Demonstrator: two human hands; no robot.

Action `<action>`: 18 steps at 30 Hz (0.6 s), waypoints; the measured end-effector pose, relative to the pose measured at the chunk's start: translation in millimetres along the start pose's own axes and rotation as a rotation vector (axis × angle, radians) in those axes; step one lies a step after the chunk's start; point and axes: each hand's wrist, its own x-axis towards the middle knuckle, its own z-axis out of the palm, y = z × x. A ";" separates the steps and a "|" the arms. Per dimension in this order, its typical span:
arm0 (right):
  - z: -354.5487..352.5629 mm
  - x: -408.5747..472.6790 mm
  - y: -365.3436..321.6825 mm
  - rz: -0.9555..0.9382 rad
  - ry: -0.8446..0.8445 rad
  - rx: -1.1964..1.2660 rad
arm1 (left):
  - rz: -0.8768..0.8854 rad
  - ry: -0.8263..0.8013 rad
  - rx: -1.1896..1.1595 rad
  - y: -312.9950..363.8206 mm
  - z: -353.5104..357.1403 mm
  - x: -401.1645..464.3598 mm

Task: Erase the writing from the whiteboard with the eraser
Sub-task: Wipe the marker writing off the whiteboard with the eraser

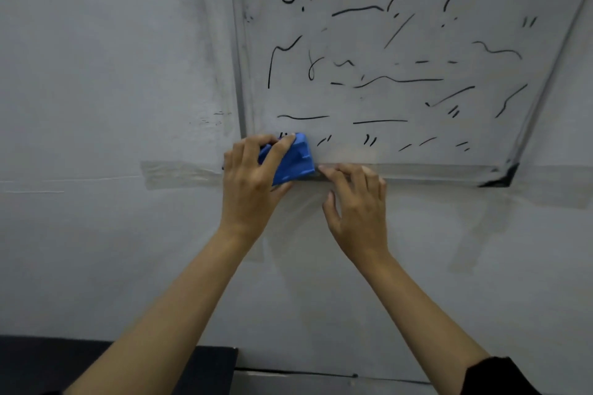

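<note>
The left hand [253,176] grips the blue eraser [293,159] at the whiteboard [529,144] bottom-left corner. The writing [378,80] lies up and to the right (all unwiped). The right hand [359,202] rests open on the bottom edge.

My left hand [253,179] covered the near half of the blue plastic block eraser [293,157], which in turn hid part of the black marker strokes [282,135] behind it. The white wall-mounted whiteboard [401,99] ran off the top and right edges, and its upper-right writing was blurred.
</note>
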 end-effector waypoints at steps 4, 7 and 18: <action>-0.8 2.0 1.9 -0.011 0.013 0.001 | 0.100 -0.026 0.031 -10.7 -5.6 7.8; -2.6 3.5 0.3 0.018 0.012 0.021 | 0.066 -0.038 0.026 -5.7 -8.4 7.7; -1.5 0.5 2.5 0.028 0.001 0.075 | -0.075 0.046 0.027 2.1 -13.9 45.4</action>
